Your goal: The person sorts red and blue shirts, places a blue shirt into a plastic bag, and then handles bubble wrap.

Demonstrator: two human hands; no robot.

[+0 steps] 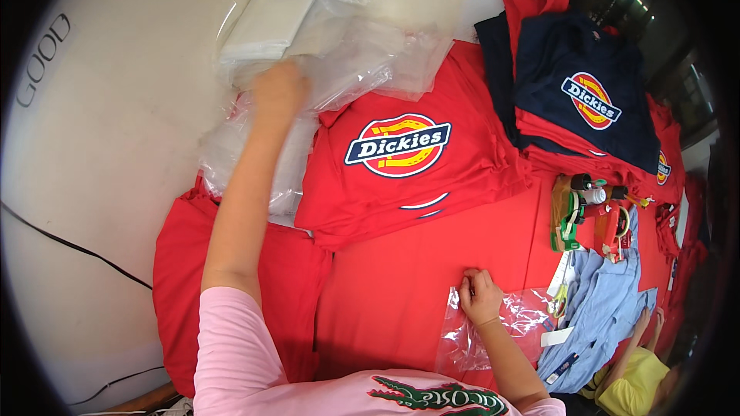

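Observation:
My left hand (279, 91) reaches far out to a heap of clear plastic bags (362, 62) at the back of the table; it is blurred, so whether its fingers grip a bag is unclear. A folded red T-shirt (401, 177) with a round printed badge lies just right of that arm. My right hand (479, 294) rests near the front edge, fingers pressing the top left corner of a clear plastic bag (509, 327) laid flat on the red cloth.
A stack of white folded packets (270, 19) sits behind the bags. Navy and red shirts (578, 92) are piled at the back right. Tape dispensers (590, 212) and a light blue garment (601, 300) lie at right. Another person (636, 374) in yellow is at the lower right.

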